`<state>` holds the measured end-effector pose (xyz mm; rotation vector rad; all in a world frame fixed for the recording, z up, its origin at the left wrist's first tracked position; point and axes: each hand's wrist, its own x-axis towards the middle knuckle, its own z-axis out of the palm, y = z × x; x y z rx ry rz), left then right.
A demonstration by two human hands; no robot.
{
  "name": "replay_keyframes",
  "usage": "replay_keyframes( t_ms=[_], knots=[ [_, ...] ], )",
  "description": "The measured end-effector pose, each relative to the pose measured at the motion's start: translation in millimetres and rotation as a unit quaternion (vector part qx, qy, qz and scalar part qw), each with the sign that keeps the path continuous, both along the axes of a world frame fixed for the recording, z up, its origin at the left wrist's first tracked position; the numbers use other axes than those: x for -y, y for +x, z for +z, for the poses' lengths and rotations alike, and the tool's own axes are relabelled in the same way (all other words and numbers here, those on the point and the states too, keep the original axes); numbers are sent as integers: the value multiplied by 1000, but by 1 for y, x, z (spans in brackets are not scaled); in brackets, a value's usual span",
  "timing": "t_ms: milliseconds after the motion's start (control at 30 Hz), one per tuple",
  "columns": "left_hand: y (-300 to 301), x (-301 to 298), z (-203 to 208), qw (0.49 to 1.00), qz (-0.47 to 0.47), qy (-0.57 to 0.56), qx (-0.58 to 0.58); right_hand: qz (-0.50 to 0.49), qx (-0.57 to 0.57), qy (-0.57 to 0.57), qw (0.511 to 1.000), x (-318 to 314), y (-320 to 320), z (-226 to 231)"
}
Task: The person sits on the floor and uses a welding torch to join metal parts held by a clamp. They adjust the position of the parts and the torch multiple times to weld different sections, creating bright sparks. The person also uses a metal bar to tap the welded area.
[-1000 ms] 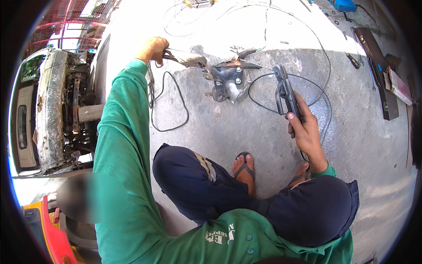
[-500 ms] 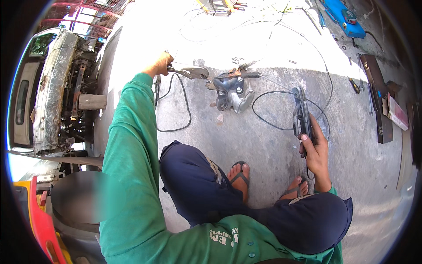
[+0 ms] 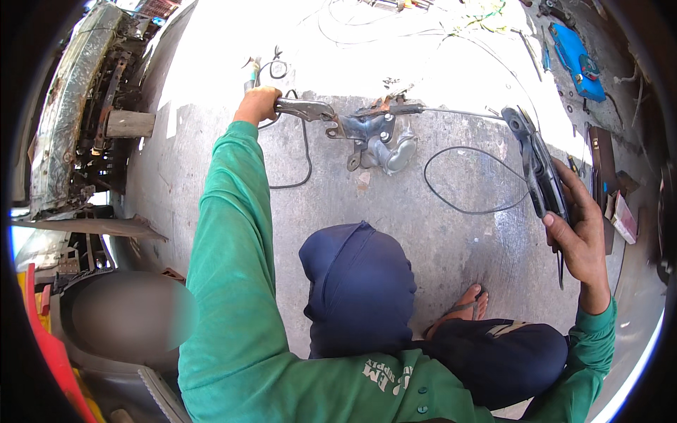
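My left hand (image 3: 258,105) is wrapped round a pair of locking pliers (image 3: 305,108). The jaws meet the left side of a grey metal bracket assembly (image 3: 377,137) with bolts and a rounded, pipe-like end, resting on the concrete. Over at the right, my right hand (image 3: 582,229) grips a black welding electrode holder (image 3: 539,162), thumb and fingers around its handle. From its jaw end a thin rod (image 3: 462,113) stretches left toward a dark, handle-like piece (image 3: 405,109) across the bracket's top; whether it touches there, I cannot tell.
A black cable (image 3: 451,206) loops over the concrete floor (image 3: 437,254) beside the holder. Beyond my left hand lies a hammer-like tool (image 3: 252,72). A blue case (image 3: 575,63) and a dark open box (image 3: 601,166) lie right. A stripped vehicle body (image 3: 67,120) stands left.
My right hand and the electrode holder have moved right and slightly down in the view. The pliers and bracket have turned a little, and my left knee has swung right, hiding my left foot.
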<state>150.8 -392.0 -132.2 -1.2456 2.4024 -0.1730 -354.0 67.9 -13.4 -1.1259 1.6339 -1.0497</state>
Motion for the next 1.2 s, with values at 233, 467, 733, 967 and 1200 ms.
replay_keyframes(
  t_ms=[233,467,733,967,1200],
  knots=[
    [7,-3,-8,996,45,70,-44,103,-179,-42,977,62,78,17],
    [19,-7,-5,993,15,44,-112,68,-231,-58,969,83,141,-17],
    [43,-38,-8,993,56,59,-81,-13,-181,-10,983,73,175,-39],
    [60,-86,-5,986,120,74,-87,28,-228,-21,973,90,183,-39],
    [71,-116,-16,972,163,72,-151,58,-238,-9,969,113,187,-48]
  ],
)
